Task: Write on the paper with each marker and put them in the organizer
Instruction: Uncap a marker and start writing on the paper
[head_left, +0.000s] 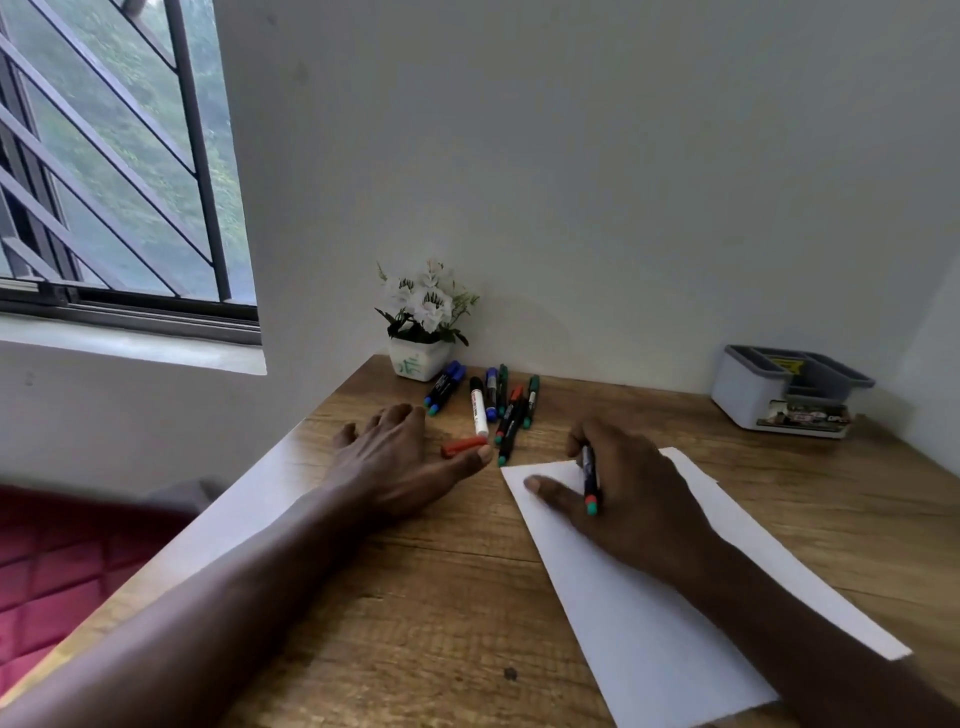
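Head view: slim black marker (590, 480) in right hand (631, 499), seemingly uncapped.

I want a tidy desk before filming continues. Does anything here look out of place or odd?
One thing: a loose red cap lies alone on the desk, beside the left hand, apart from the marker pile. The paper sits askew. The organizer holds no markers.

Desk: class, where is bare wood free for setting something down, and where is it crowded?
Free: the desk between left forearm and paper, and between paper and organizer. Crowded: the markers piled beside the flower pot.
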